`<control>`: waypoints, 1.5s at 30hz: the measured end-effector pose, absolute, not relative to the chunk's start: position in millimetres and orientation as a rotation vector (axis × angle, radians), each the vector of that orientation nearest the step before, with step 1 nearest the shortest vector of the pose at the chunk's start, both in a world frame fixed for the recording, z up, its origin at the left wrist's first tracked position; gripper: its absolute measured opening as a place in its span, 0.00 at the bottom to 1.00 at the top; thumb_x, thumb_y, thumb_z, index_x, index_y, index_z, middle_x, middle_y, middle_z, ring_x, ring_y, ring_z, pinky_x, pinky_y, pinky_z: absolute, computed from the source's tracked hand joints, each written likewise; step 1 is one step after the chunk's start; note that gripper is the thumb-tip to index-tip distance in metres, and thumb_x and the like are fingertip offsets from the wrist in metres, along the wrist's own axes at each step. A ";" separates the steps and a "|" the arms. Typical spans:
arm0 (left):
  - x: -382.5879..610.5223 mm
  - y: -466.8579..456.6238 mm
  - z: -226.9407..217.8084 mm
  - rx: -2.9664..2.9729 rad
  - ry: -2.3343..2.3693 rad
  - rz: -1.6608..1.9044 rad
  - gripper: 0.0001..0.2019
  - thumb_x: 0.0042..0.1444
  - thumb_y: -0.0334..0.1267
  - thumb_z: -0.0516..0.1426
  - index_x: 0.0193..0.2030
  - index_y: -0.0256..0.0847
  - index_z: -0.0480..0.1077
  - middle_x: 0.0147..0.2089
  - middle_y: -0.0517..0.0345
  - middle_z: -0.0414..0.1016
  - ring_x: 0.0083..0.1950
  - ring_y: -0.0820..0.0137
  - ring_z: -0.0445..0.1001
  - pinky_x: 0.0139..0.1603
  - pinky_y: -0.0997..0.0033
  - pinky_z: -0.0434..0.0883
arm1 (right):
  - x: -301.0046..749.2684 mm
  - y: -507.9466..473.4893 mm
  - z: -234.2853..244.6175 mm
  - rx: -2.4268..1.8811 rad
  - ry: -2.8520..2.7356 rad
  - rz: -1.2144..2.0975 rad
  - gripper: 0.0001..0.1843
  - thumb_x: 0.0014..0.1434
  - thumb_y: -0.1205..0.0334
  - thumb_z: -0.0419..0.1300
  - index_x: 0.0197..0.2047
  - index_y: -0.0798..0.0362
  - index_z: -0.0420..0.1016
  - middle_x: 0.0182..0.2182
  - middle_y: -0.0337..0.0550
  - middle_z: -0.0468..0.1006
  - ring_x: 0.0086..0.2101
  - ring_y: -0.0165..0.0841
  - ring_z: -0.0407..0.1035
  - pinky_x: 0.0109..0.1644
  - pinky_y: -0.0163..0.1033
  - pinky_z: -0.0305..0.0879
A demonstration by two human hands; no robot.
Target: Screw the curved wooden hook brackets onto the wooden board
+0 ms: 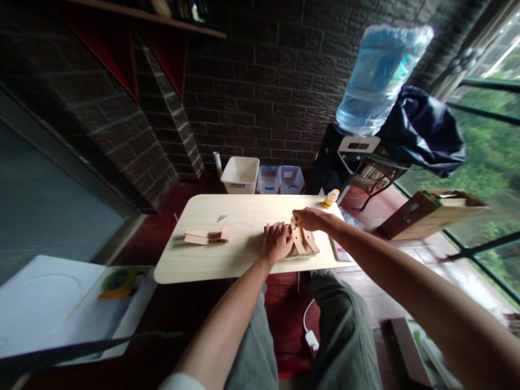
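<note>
My left hand (pixel 278 241) lies with fingers stretched over the left end of a row of light wooden pieces (pixel 306 244) near the front of the table. Just beyond it, my right hand (pixel 311 219) is closed, knuckles up, over the far side of the same pieces. A bit of yellow shows at its fingers, but what it grips is mostly hidden. Another group of wooden pieces (pixel 207 235) rests on the left of the table, with small dark bits of hardware (pixel 221 218) behind it. A clear bottle with yellow parts (pixel 331 199) stands at the back right corner.
The pale table (pixel 190 265) has a flat tablet-like object (pixel 341 250) at its right edge. Plastic bins (pixel 240 172) stand behind it, by a water dispenser (pixel 357 149). On the left is a white box (pixel 140 303); a cardboard box (pixel 426 216) is at right.
</note>
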State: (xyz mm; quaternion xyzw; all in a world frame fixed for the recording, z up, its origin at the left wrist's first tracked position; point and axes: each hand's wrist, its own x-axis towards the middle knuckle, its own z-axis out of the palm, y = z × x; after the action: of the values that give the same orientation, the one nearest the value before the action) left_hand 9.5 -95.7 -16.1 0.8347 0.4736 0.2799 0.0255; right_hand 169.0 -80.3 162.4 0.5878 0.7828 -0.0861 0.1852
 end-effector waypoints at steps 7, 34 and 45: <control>6.7 -97.9 -23.5 2.595 1.436 0.953 0.17 0.72 0.43 0.57 0.65 0.47 0.73 0.68 0.45 0.77 0.72 0.52 0.71 0.80 0.37 0.56 | 177.5 -76.9 152.6 1.700 2.269 -0.226 0.21 0.72 0.52 0.66 0.63 0.53 0.76 0.59 0.50 0.80 0.52 0.41 0.79 0.56 0.53 0.80; 9.1 -103.9 -12.5 2.625 1.539 0.660 0.20 0.75 0.45 0.50 0.69 0.49 0.67 0.71 0.48 0.73 0.74 0.55 0.67 0.81 0.39 0.55 | 173.5 -111.2 78.6 2.436 2.754 -0.913 0.19 0.73 0.51 0.64 0.60 0.53 0.77 0.53 0.47 0.82 0.46 0.37 0.80 0.51 0.49 0.81; 7.4 -106.7 -8.9 2.540 1.493 0.786 0.20 0.74 0.45 0.51 0.68 0.47 0.68 0.70 0.45 0.75 0.73 0.52 0.70 0.80 0.35 0.57 | 171.0 -122.9 87.2 2.491 2.698 -1.346 0.20 0.73 0.50 0.64 0.61 0.53 0.76 0.53 0.47 0.81 0.47 0.38 0.80 0.51 0.49 0.81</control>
State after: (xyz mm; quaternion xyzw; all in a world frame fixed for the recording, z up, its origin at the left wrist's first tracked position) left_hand 7.4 -106.7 -8.9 0.8320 0.4891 0.2576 0.0463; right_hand 171.0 -122.9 87.2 0.5903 0.6395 -0.3190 -0.3752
